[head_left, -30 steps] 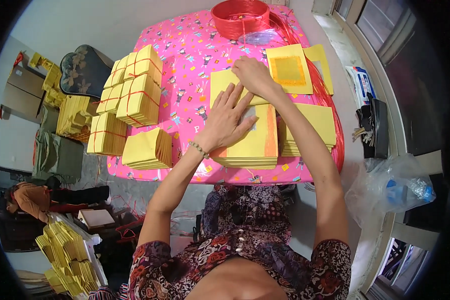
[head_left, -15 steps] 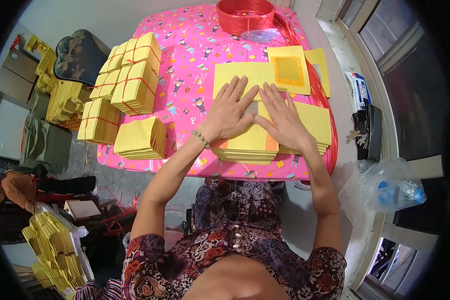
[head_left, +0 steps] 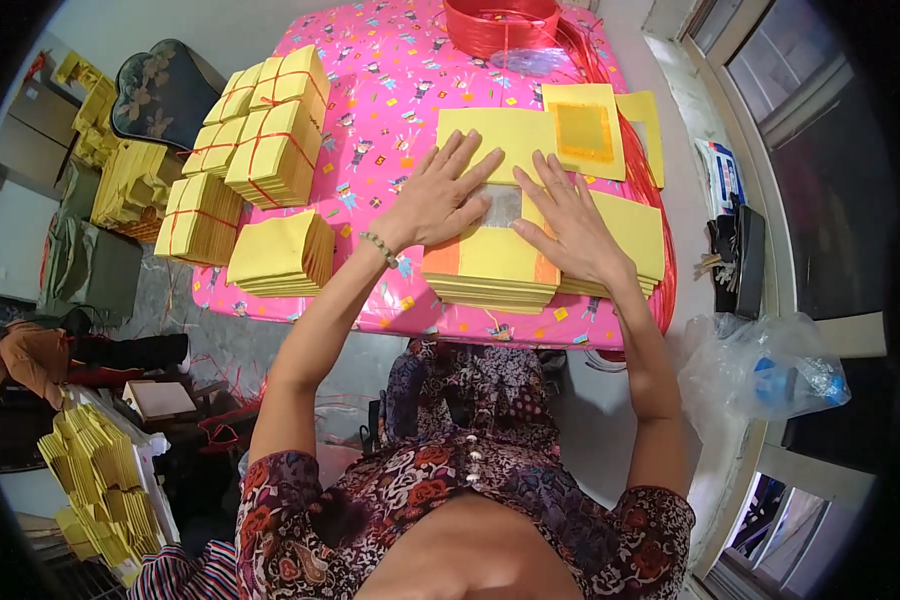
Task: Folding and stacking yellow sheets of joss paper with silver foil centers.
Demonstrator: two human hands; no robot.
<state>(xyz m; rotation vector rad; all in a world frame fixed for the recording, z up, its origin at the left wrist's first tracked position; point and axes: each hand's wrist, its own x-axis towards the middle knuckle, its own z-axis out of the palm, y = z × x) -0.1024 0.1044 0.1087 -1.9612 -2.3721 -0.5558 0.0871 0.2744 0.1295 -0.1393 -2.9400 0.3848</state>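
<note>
Tied bundles, loose stack and red basin on the pink patterned tablecloth

Four bundles of yellow paper tied with red string (head_left: 270, 140) fill the table's left edge, a loose untied stack (head_left: 282, 252) near its front-left corner; a red basin (head_left: 500, 20) stands at the far edge, red string (head_left: 642, 140) trailing along the right edge of the tablecloth (head_left: 390, 90); a clear plastic bag (head_left: 770, 365) lies off the table to the right

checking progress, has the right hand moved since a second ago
Yes. The right hand came back from the far yellow sheet with the orange square toward the person and now lies flat on the near paper stack.
</note>
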